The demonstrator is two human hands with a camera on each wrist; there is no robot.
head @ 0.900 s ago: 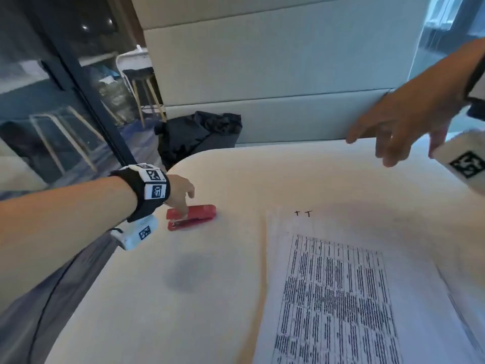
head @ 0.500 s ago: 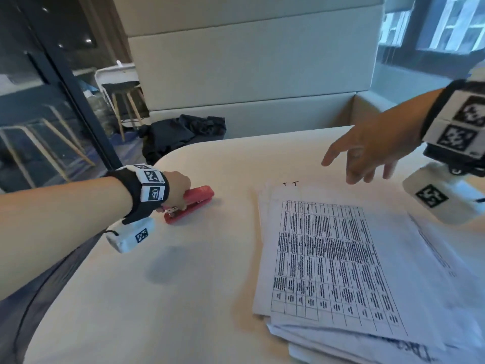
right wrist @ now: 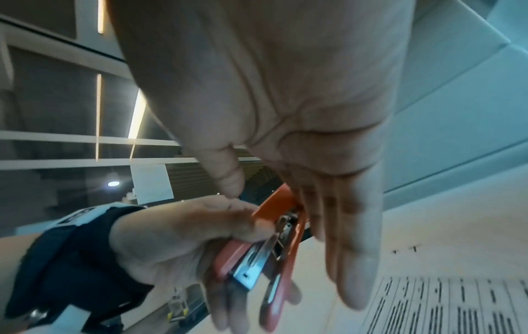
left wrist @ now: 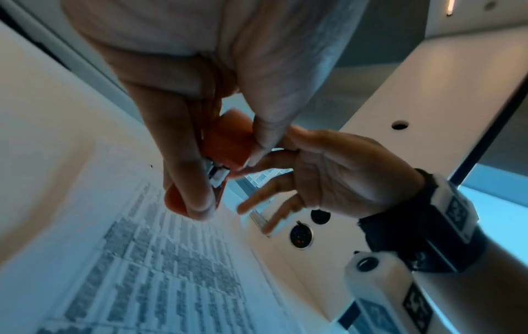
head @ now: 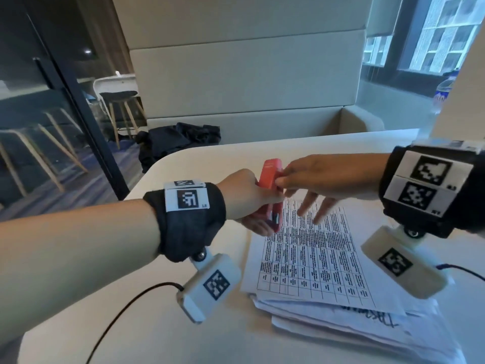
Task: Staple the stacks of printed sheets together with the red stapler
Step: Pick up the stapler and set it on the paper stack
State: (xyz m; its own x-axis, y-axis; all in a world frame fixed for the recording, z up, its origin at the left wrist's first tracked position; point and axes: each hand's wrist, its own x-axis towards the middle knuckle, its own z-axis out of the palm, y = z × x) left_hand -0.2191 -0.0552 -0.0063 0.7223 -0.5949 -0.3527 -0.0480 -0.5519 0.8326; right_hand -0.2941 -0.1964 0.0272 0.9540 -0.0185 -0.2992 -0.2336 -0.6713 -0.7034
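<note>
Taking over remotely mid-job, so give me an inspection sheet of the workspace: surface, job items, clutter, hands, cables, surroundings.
Surface: pale table, rounded corner.
Job's things: red stapler held up above the table, hinged open, metal magazine showing; stack of printed sheets loosely fanned, table grid on top.
Clutter: nothing seen.
Hands: left hand grips the stapler's lower part; right hand pinches its upper end, other fingers spread.
Cables: black cable from the left wrist camera across the table; another at the right wrist.
Surroundings: padded bench, dark garment, stools, window.
</note>
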